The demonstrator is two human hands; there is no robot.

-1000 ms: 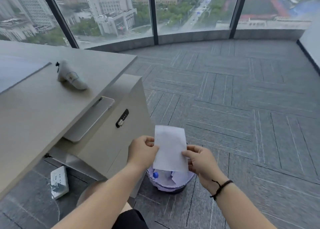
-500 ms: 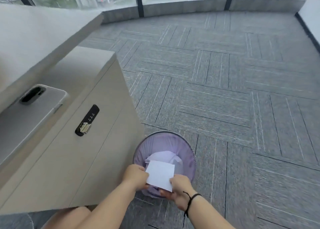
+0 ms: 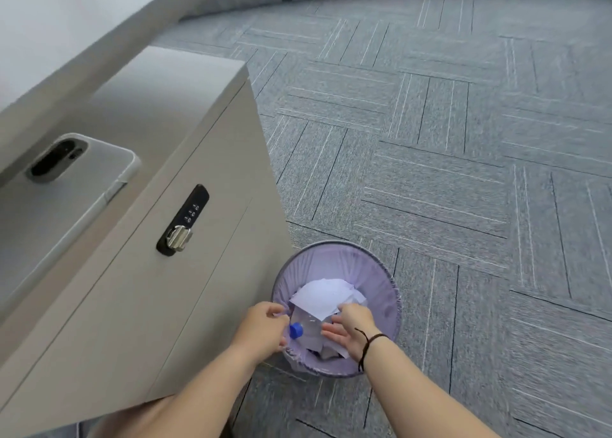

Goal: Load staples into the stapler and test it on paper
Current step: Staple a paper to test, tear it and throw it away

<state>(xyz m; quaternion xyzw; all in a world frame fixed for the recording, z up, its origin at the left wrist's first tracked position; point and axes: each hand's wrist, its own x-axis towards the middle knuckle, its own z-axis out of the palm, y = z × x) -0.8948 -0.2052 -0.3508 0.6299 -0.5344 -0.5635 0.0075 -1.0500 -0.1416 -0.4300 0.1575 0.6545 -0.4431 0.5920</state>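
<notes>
The white sheet of paper (image 3: 319, 297) lies on top of the rubbish inside a round bin with a purple liner (image 3: 381, 292) on the floor. My left hand (image 3: 263, 330) hovers at the bin's near left rim, fingers loosely curled and holding nothing. My right hand (image 3: 352, 333), with a dark cord on the wrist, is over the bin's near side with fingers spread, its fingertips just beside the sheet. No stapler or staples are in view.
A beige drawer cabinet (image 3: 132, 305) with a combination lock (image 3: 183, 220) stands left of the bin, a phone (image 3: 66, 189) lying on its top. The desk edge (image 3: 82, 50) overhangs it. A blue-capped bottle (image 3: 295, 331) lies in the bin. Grey carpet (image 3: 463, 172) stretches right.
Both hands carried the sheet down from chest height into the bin and let go of it. My view tilted down, so the desk top and windows left the frame.
</notes>
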